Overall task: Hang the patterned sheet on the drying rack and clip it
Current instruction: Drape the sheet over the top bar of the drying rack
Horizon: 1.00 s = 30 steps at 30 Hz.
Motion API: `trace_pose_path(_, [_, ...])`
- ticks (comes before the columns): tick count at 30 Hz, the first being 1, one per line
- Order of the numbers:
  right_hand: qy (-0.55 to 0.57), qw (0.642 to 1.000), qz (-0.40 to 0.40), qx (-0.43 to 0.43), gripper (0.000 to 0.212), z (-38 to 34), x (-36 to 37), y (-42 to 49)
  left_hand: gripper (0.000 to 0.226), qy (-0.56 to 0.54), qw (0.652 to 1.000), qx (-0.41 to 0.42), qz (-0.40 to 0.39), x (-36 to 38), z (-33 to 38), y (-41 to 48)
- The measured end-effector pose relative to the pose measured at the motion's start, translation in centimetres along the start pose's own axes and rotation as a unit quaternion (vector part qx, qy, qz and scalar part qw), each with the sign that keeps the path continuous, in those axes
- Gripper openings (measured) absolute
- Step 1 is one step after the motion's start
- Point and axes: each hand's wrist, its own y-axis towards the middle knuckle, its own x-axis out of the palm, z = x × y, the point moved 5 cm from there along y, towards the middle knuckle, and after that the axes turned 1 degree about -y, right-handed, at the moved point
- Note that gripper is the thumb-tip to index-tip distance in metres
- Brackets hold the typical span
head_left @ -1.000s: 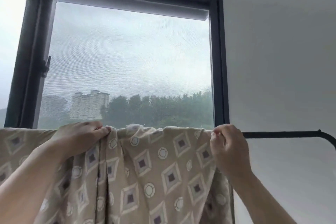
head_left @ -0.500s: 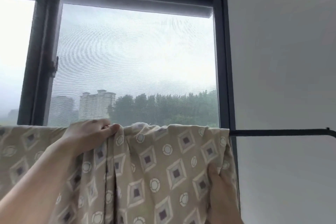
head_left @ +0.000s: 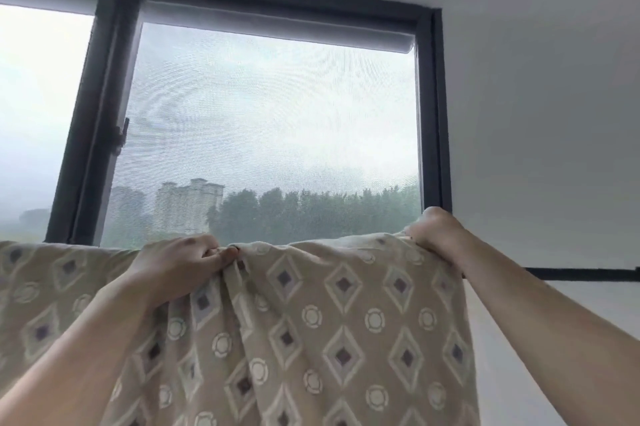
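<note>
A beige patterned sheet [head_left: 311, 328] with diamonds and circles hangs over the drying rack's black top bar [head_left: 581, 274], which shows bare only to the right of the cloth. My left hand [head_left: 180, 263] grips a bunched fold at the sheet's top edge near the middle. My right hand [head_left: 434, 231] grips the sheet's upper right corner and holds it raised a little above the bar. No clip is in view.
A dark-framed window [head_left: 433, 114] with a mesh screen and a rolled blind stands right behind the rack. A plain white wall [head_left: 554, 131] fills the right side. The rack bar runs on to the right edge of the view.
My right hand dropped down the sheet's right side half a second ago and is now back up, gripping the top right corner. My left hand has kept its hold on the top fold.
</note>
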Motion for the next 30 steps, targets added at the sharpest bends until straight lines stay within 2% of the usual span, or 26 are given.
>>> trace_pose_path(2, [-0.088, 0.993, -0.072, 0.033, 0.013, 0.8, 1.2, 0.7, 0.081, 0.003, 1.0, 0.007, 0.002, 0.0, 0.3, -0.1])
trace_pose_path(4, [-0.158, 0.978, -0.13, 0.04, 0.018, 1.5, 1.7, 0.4, 0.081, 0.014, 1.0, 0.006, -0.006, 0.1, 0.7, 0.0])
trace_pose_path(7, [-0.154, 0.978, -0.131, 0.049, 0.016, 2.7, 1.1, -0.1, 0.066, 0.034, 0.999, 0.003, -0.009, 0.2, 1.0, 0.3])
trace_pose_path(8, [-0.113, 0.988, -0.1, 0.045, 0.017, 3.1, 0.6, -0.6, 0.063, 0.039, 0.999, 0.001, -0.006, 0.2, 0.8, 0.4])
trace_pose_path(10, [0.031, 0.998, 0.053, -0.012, 0.018, 4.5, -0.5, -2.7, 0.06, 0.041, 0.999, -0.006, 0.0, 0.2, 0.4, 0.4])
trace_pose_path(11, [0.118, 0.979, 0.158, -0.046, 0.014, 5.5, -0.8, -5.0, 0.06, 0.038, 0.999, -0.009, 0.002, 0.3, 0.2, 0.4])
trace_pose_path(12, [0.189, 0.944, 0.261, -0.068, 0.008, 6.8, -0.8, -7.8, 0.062, 0.034, 0.999, -0.013, 0.001, 0.3, 0.0, 0.5])
trace_pose_path(13, [0.233, 0.913, 0.328, -0.069, 0.005, 7.9, -0.3, -10.7, 0.067, 0.03, 0.999, -0.019, -0.002, 0.4, -0.1, 0.5])
trace_pose_path(14, [0.267, 0.899, 0.343, -0.059, 0.008, 8.8, 0.7, -12.8, 0.072, 0.029, 0.999, -0.023, -0.005, 0.5, -0.2, 0.6])
trace_pose_path(15, [0.308, 0.899, 0.308, -0.048, 0.009, 9.4, 2.2, -13.7, 0.077, 0.024, 0.999, -0.027, -0.006, 0.6, -0.3, 0.6])
trace_pose_path(17, [0.41, 0.893, 0.184, -0.003, 0.014, 10.1, 5.2, -13.9, 0.081, 0.015, 0.999, -0.032, -0.011, 0.6, -0.4, 0.8])
trace_pose_path(19, [0.487, 0.866, 0.108, 0.045, 0.015, 10.7, 6.6, -13.3, 0.082, 0.006, 0.999, -0.032, -0.015, 0.6, -0.2, 0.7])
trace_pose_path(23, [0.68, 0.722, -0.028, 0.127, 0.027, 11.1, 8.2, -12.8, 0.081, 0.005, 0.998, -0.042, -0.04, 0.8, 0.2, 0.9])
trace_pose_path(24, [0.692, 0.707, -0.051, 0.135, 0.029, 11.1, 8.1, -12.8, 0.081, -0.005, 0.998, -0.049, -0.049, 0.8, 0.0, 0.9])
trace_pose_path(26, [0.675, 0.723, -0.06, 0.133, 0.029, 11.4, 7.4, -12.5, 0.079, -0.048, 0.996, -0.063, -0.047, 0.9, -0.5, 0.9])
trace_pose_path(30, [0.585, 0.802, 0.023, 0.117, 0.02, 12.6, 4.2, -10.3, 0.059, -0.09, 0.992, -0.081, -0.031, 0.9, -1.0, 0.8])
